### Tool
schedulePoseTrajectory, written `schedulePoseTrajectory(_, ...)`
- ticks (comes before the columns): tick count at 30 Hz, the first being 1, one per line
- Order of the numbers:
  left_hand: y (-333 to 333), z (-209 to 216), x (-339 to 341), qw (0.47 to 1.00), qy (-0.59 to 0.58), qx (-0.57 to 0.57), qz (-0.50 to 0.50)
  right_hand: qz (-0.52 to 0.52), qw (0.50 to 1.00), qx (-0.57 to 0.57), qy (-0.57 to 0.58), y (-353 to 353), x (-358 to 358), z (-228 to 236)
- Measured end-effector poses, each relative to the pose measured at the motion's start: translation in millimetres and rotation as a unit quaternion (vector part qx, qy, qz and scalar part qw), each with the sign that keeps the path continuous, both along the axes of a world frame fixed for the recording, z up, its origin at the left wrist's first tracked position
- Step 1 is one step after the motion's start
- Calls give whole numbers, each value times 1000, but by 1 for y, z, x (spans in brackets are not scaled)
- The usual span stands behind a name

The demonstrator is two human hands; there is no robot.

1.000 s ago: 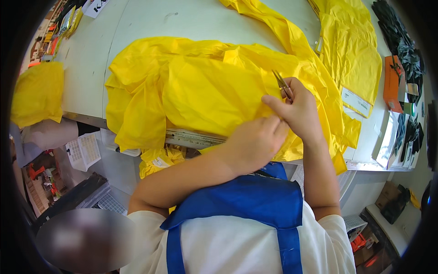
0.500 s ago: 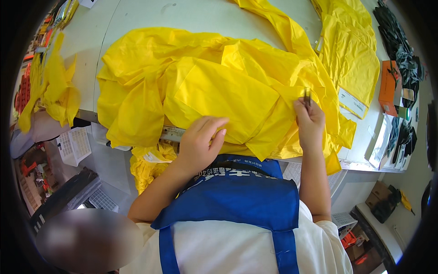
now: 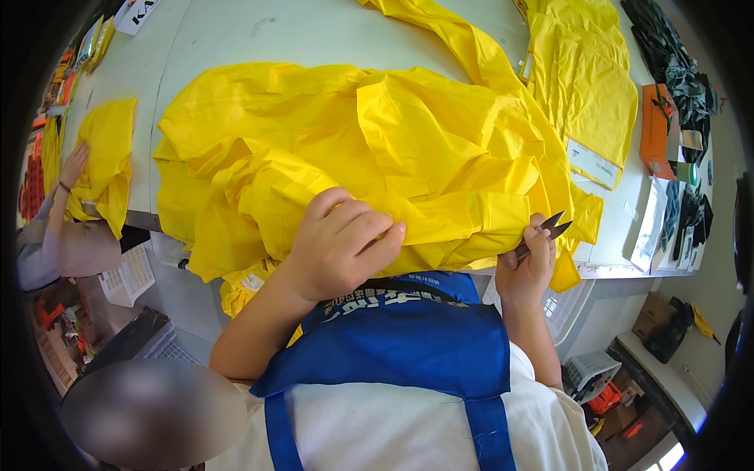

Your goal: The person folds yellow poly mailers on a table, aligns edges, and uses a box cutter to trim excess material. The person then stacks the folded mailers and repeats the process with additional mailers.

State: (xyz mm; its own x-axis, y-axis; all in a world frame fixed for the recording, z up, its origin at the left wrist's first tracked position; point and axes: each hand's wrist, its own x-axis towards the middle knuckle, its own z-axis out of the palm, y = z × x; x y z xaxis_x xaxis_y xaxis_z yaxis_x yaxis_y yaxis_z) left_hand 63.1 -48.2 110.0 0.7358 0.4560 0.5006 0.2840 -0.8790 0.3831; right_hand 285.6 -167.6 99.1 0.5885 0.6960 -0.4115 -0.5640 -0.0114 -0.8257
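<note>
A large yellow garment (image 3: 298,110) of smooth, thin fabric lies rumpled across the near edge of the table. My left hand (image 3: 338,247) is closed on a fold of it at the front, fingers curled over the fabric. In my right hand (image 3: 525,271) is a small pair of dark thread snips (image 3: 554,226), its two pointed blades apart and pointing up to the right. The right fingertips also touch the right end of the fold, which is stretched between both hands. Whether they pinch the cloth as well is hard to tell.
Folded yellow garments (image 3: 581,78) with a white label lie at the far right. Beyond them are an orange box (image 3: 656,129) and dark bundled material (image 3: 671,67). On the left, a co-worker's hand (image 3: 75,165) rests on yellow fabric (image 3: 110,149). White baskets (image 3: 129,275) stand below the table.
My left hand has taken hold of the fabric and lifted a fold. My right hand has come down to the fold's end, snips now pointing right. The co-worker's arm has come into view.
</note>
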Motion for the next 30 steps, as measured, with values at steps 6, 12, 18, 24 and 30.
schedulePoseTrajectory(6,13,-3,-25,988,117,3,97,88,979,-46,-175,11,36,-10)
schedulePoseTrajectory(12,43,-59,-150,893,156,-125,403,28,784,-382,-489,5,327,-118)
schedulePoseTrajectory(18,-4,-142,-237,828,202,-240,465,193,748,-308,-556,45,247,-86)
schedulePoseTrajectory(24,9,-112,-232,764,173,-387,487,208,598,-321,-704,41,135,-85)
schedulePoseTrajectory(30,77,66,-251,736,-379,-336,450,5,723,-219,-656,48,238,-35)
